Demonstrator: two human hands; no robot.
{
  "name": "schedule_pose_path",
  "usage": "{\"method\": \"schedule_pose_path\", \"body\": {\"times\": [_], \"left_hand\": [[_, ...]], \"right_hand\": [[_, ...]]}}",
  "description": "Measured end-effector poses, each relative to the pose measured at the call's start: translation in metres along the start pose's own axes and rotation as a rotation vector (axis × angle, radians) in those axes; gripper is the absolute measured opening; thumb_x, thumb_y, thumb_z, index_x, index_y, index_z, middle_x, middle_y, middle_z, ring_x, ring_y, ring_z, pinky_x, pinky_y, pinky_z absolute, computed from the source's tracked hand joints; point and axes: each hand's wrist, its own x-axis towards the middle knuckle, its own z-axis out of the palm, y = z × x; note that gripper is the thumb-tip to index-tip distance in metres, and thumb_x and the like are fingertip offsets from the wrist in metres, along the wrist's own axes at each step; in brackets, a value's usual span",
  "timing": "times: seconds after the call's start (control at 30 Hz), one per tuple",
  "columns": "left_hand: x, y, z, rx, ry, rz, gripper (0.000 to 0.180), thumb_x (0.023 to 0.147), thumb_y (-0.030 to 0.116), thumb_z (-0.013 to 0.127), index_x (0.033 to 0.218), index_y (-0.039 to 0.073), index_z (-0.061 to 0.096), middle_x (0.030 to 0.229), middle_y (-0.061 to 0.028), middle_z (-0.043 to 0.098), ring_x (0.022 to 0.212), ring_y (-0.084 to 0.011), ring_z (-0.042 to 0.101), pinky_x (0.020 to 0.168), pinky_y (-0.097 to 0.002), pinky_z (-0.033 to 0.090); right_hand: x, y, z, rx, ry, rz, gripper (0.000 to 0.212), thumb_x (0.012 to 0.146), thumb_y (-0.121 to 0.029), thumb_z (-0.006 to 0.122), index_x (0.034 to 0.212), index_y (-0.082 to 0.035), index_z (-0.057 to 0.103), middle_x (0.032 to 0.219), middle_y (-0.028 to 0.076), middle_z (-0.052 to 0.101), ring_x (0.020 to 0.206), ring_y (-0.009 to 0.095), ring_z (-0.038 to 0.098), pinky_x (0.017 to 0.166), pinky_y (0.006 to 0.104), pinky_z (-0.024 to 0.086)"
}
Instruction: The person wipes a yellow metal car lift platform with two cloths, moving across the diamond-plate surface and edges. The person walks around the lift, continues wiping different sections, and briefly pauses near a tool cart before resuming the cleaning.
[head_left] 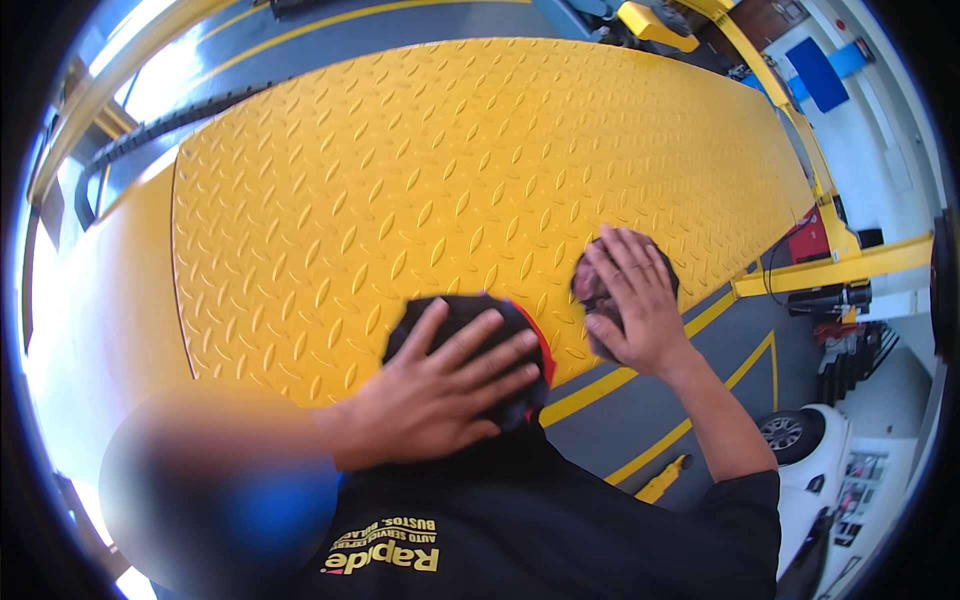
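My left hand (445, 380) lies flat with fingers spread over a bunched black cloth-like piece (418, 318) with a red edge. This piece is close to the near edge of a yellow diamond-pattern metal plate (450, 180). Farther right, my right hand (638, 300) rests, fingers stretched and thumb apart, over a smaller dark, rounded piece (664, 268) with pinkish patches. What this piece is I cannot make out. Both palms hide much of what is beneath them. My left forearm (310, 432) is partly lost in a blurred patch.
Yellow posts and beams (840, 268) stand at the right, with a red object (806, 240) behind. A white car (830, 450) is at the lower right. Yellow lines cross the grey floor (715, 350). A blue panel (818, 75) shows at the upper right.
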Motion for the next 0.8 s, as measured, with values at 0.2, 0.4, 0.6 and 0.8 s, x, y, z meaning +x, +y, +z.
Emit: {"method": "schedule_pose_path", "body": {"times": [0.2,0.4,0.6,0.8], "left_hand": [[0.026,-0.106,-0.025,0.239,0.247,-0.626,0.07,0.099,0.042,0.064,0.162,0.02,0.044,0.174,-0.0058,0.03,0.161,-0.0377,0.023,0.127,-0.0647,0.014],[0.074,-0.136,-0.024,0.348,0.248,-0.865,0.063,0.108,0.046,0.046,0.16,0.01,0.045,0.176,-0.0044,0.027,0.162,-0.0347,0.02,0.129,-0.0599,0.013],[0.067,-0.131,-0.015,0.392,0.278,-0.966,0.063,0.109,0.047,0.045,0.16,0.01,0.046,0.176,-0.0032,0.028,0.161,-0.0345,0.023,0.128,-0.0601,0.016],[0.11,-0.203,-0.021,0.472,0.339,-0.833,0.061,0.109,0.05,0.044,0.161,0.017,0.044,0.175,-0.0064,0.029,0.159,-0.0361,0.027,0.127,-0.0591,0.021]], "right_hand": [[0.161,0.033,0.027,0.085,0.009,-0.416,0.073,0.097,-0.055,0.059,0.161,-0.021,0.046,0.17,0.01,0.038,0.158,0.033,0.033,0.128,0.0554,0.021],[0.381,0.098,0.07,0.045,0.082,-0.152,0.079,0.103,-0.066,0.038,0.164,-0.016,0.037,0.173,0.012,0.032,0.159,0.031,0.03,0.129,0.0522,0.021],[0.267,0.077,0.062,0.088,0.105,-0.584,0.065,0.104,-0.058,0.043,0.156,-0.018,0.048,0.167,0.013,0.041,0.156,0.033,0.034,0.124,0.0589,0.026],[0.025,0.108,0.019,0.487,-0.256,-1.026,0.074,0.097,-0.052,0.061,0.162,-0.023,0.043,0.173,0.005,0.034,0.162,0.026,0.027,0.129,0.058,0.013]]}}
